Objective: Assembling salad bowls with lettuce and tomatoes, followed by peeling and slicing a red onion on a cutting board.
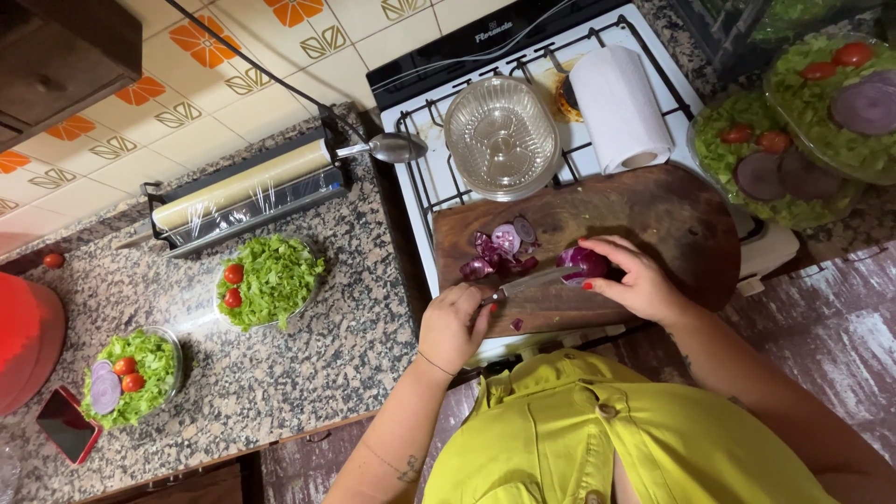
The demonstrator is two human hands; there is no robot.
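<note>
Left hand [455, 322] grips a knife [532, 281], its blade against a red onion [583, 262]. Right hand [635, 278] holds that onion on the wooden cutting board [653, 219].

Cling-film roll [245, 185] in black dispenser, counter by tiled wall; red-cased phone [65, 425], dark screen, counter's near edge.

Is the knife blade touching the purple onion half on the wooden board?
Touching. The head view shows the steel knife blade meeting the purple onion half, which the right hand steadies.
</note>
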